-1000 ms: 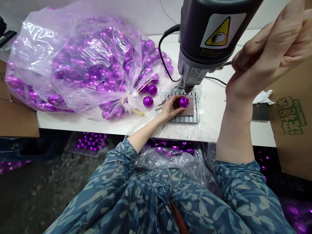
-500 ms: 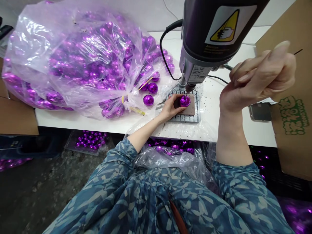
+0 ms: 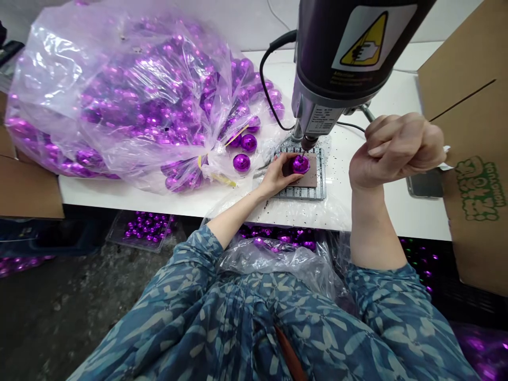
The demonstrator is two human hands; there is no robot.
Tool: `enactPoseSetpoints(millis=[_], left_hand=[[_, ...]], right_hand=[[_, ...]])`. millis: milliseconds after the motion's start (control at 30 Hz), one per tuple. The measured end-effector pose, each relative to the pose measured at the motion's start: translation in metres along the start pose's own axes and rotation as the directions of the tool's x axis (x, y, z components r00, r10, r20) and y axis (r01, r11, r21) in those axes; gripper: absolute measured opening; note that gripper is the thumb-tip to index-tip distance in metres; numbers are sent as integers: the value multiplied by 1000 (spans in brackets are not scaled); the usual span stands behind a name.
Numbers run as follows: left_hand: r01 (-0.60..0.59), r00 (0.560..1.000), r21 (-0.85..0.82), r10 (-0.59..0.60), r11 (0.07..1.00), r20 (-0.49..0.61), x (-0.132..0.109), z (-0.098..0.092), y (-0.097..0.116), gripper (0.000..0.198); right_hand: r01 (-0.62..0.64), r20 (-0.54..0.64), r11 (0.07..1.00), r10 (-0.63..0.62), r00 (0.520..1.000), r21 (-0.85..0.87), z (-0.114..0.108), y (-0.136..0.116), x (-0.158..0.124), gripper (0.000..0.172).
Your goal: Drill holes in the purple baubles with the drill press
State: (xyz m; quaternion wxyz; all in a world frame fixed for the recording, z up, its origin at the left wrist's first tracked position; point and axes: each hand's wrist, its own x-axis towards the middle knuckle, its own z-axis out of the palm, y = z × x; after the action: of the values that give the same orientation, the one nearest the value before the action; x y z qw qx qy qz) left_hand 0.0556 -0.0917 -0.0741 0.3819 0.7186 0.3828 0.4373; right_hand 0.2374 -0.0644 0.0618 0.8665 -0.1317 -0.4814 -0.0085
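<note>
Purple ball (image 3: 300,165) | left hand (image 3: 277,175): extended, gripping it under drill (image 3: 337,79) | right hand (image 3: 399,149): raised, curled round lever (image 3: 367,112)

White glare streaks the plastic bag (image 3: 135,100) while the floor (image 3: 75,301) below the bright tabletop (image 3: 415,219) lies dim.

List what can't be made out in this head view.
In the head view:
Drill, top end: cut off by the upper edge.
Lever, end: hidden behind the right hand.
Purple ball, underside: turned away from the camera.
Bit: too small to tell if inside the ball.
White label: print too small.
</note>
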Motion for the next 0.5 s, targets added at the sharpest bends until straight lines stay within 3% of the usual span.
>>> enactPoseSetpoints(millis=[167,333,467,500], left_hand=[[15,1000,3,-15,1000,-26,-1,0,3,60],[21,999,8,-21,1000,-30,-1,0,3,59],[-17,999,-5,17,1000,-41,1,3,-1,60],[-40,998,-2,39,999,-55,0,2,0,60]], right_hand=[[32,19,999,-32,999,0,-6,8,-13,49],[13,42,1000,-14,999,20,2,-6,-4,62],[-137,85,991,136,987,0,35,-33,34,67],[-256,99,966,260,961,-47,44,-39,44,70]])
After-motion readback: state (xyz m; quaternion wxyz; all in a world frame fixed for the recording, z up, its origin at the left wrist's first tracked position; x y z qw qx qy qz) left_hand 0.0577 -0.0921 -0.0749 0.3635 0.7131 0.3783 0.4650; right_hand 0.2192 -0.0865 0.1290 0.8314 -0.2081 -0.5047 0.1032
